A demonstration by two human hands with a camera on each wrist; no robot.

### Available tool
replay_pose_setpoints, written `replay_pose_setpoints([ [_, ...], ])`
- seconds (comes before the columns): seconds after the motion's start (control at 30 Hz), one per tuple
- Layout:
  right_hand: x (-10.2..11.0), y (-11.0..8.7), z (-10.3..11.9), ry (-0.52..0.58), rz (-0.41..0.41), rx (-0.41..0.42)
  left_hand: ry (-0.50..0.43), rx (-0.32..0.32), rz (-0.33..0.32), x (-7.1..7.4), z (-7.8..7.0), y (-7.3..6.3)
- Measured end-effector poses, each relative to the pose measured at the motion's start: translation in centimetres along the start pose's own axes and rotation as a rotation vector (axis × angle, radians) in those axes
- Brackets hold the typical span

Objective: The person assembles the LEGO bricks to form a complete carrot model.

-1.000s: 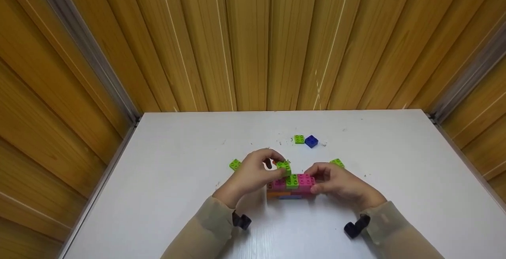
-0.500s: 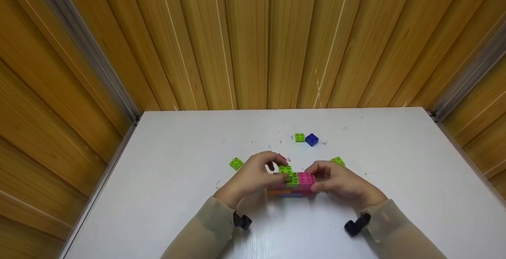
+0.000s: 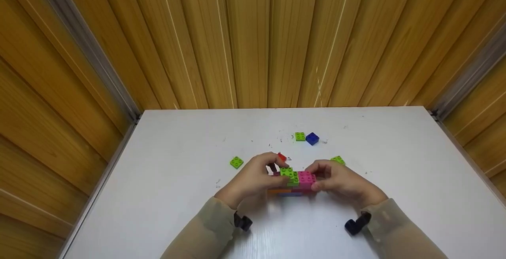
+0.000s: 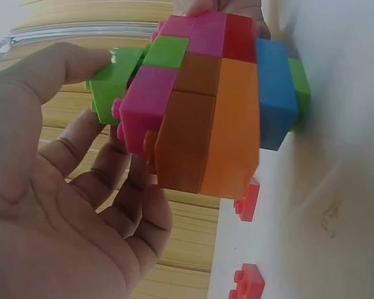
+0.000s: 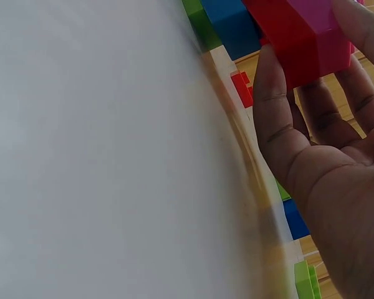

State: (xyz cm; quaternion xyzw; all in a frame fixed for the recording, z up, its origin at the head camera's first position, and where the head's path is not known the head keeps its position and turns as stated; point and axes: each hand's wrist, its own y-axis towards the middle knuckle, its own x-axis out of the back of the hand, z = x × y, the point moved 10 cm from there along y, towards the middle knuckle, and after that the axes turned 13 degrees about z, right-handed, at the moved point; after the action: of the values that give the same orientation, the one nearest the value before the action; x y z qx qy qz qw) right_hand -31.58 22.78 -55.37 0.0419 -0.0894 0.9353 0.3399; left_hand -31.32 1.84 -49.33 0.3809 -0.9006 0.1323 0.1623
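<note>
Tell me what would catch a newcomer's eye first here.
The bright multicolored brick stack would likely stand out first, low in the middle of the head view. The left hand pinches a light green brick on top, while the right hand grips the pink-and-red end. Farther back, a dark blue brick sits beside a green one on the white table.

At its two o'clock, the left hand (image 3: pixel 253 176) is probably hiding part of a red brick (image 3: pixel 282 156). At its twelve, the right hand (image 3: pixel 339 182) is covering some of a loose green brick (image 3: pixel 338 159). The right wrist view is cutting off the brick stack (image 5: pixel 293 47) at one o'clock.
</note>
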Motion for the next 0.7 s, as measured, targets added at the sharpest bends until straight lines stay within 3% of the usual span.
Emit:
replay_pose_setpoints([
  [0.27, -0.13, 0.14, 0.16, 0.017, 0.003, 0.034, 0.005, -0.058, 0.017, -0.25, 0.32, -0.03],
  [0.53, -0.26, 0.10, 0.02, 0.024, 0.009, 0.029, 0.023, -0.042, 0.026, -0.31, 0.38, 0.04],
  [0.7, -0.27, 0.10, 0.16, 0.023, 0.012, 0.035, 0.033, 0.001, 0.038, -0.38, 0.35, 0.04],
])
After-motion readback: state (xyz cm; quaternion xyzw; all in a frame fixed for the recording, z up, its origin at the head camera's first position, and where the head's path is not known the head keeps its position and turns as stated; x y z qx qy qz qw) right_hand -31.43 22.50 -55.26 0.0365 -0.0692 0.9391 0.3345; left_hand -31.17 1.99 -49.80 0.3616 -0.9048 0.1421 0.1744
